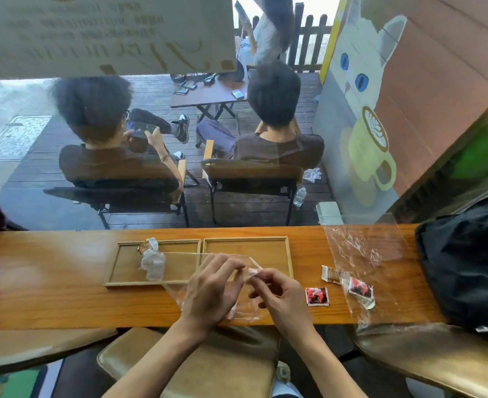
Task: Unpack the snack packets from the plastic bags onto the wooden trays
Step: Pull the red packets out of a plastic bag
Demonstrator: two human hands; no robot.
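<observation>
At the bottom of the frame two bare forearms reach up over a tan padded stool [196, 366] to the near edge of a long wooden counter [64, 297]. The left hand [212, 288] and the right hand [280, 297] meet at lower centre, each with curled fingertips pinching the mouth of a clear plastic bag [179, 268], which stretches from the hands up and to the left over the left wooden tray [116, 268]. Inside the far end of that bag, above the left tray, sit pale wrapped snack packets [152, 261], one with a brown end.

Just right of it, touching side by side, lies the right wooden tray [280, 248], its near left corner covered by the hands and the bag.

To the right of the hands a red and black packet [317, 296] lies flat on the counter. Further right, a second clear bag [366, 254] lies crumpled on the counter, with another red and black packet [360, 288] and a brown and white packet [331, 274] at its near end. A black bag [464, 268] fills the right edge.

Beyond the counter, through glass, two people sit in chairs with their backs turned, and a painted white cat with a cup covers the wall at upper right.
</observation>
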